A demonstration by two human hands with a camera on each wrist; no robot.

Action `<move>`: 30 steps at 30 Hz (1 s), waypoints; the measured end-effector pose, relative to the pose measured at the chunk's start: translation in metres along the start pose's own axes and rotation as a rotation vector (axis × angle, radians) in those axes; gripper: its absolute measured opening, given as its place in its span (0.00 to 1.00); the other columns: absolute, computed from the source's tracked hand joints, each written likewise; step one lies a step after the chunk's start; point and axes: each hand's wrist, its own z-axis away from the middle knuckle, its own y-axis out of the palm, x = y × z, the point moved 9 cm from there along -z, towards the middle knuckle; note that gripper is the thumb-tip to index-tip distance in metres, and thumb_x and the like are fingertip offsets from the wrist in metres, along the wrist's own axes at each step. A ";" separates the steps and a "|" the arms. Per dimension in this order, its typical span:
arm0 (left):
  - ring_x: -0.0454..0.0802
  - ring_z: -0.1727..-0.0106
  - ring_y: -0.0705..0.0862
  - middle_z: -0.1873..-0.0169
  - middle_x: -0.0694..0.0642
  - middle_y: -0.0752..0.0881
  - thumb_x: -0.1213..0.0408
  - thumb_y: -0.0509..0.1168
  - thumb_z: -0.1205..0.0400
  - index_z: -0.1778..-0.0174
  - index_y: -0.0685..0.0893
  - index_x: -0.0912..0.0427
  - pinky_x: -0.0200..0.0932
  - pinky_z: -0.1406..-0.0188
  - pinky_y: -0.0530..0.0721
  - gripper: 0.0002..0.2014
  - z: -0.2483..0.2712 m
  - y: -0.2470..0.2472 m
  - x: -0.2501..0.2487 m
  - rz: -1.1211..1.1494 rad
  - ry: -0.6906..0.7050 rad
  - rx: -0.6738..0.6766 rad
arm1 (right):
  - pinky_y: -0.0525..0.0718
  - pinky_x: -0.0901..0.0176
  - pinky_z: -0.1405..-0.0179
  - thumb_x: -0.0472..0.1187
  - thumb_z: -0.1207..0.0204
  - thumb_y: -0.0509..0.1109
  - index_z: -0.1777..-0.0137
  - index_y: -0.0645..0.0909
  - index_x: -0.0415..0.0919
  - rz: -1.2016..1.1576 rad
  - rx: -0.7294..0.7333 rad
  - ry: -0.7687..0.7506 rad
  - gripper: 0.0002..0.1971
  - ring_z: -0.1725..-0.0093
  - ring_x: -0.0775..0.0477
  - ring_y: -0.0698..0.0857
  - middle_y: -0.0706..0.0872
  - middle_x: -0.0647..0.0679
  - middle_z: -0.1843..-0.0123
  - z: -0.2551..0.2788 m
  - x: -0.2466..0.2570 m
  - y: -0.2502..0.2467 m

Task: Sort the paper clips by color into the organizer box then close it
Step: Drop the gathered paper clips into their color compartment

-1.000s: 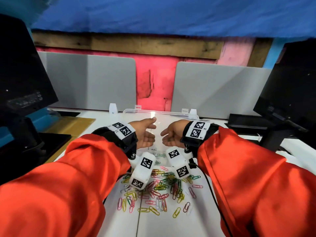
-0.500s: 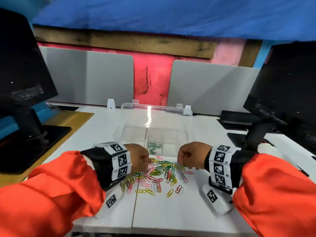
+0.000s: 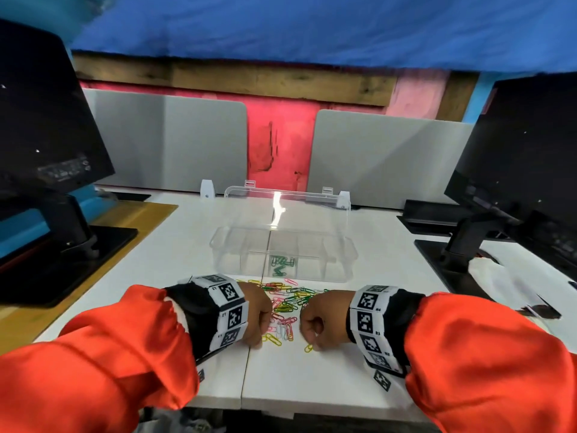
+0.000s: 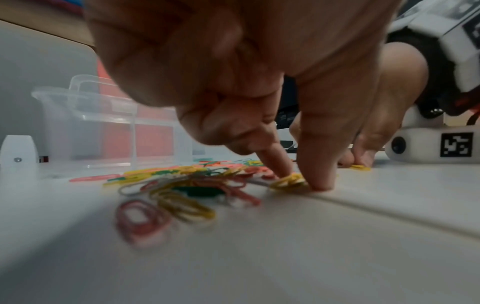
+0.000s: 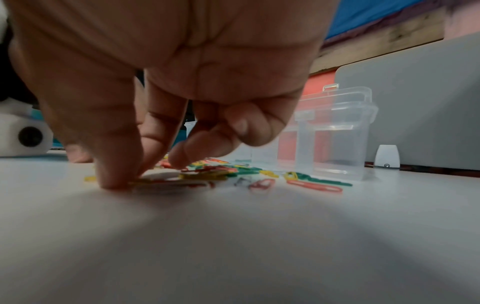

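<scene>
A pile of coloured paper clips (image 3: 287,303) lies on the white table, just in front of the clear organizer box (image 3: 343,245). The box's lid (image 3: 287,207) stands open at the back. Green clips (image 3: 282,264) sit in one front compartment. My left hand (image 3: 260,342) is palm down at the pile's left edge. Its thumb and index finger pinch a yellow clip (image 4: 289,181) against the table. My right hand (image 3: 312,346) is palm down at the pile's right edge, and its thumb (image 5: 114,176) and index finger close on a clip there. Another yellow clip (image 3: 308,348) lies beside that thumb.
Black monitors on stands flank the table at left (image 3: 46,135) and right (image 3: 515,157). Grey divider panels (image 3: 390,157) stand behind the box. A seam (image 3: 246,370) runs through the tabletop between my hands. Orange sleeves cover the near table edge.
Both hands were palm up near the box; they have turned palm down, drawn back to the clip pile and curled their fingers onto clips.
</scene>
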 end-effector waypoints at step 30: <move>0.44 0.82 0.73 0.74 0.56 0.74 0.79 0.52 0.19 0.57 0.81 0.61 0.30 0.83 0.68 0.14 0.016 -0.034 0.040 1.191 -0.125 -0.096 | 0.79 0.66 0.72 0.28 0.27 0.57 0.62 0.79 0.49 -0.514 -0.192 0.189 0.16 0.73 0.50 0.79 0.79 0.50 0.73 0.009 -0.050 -0.028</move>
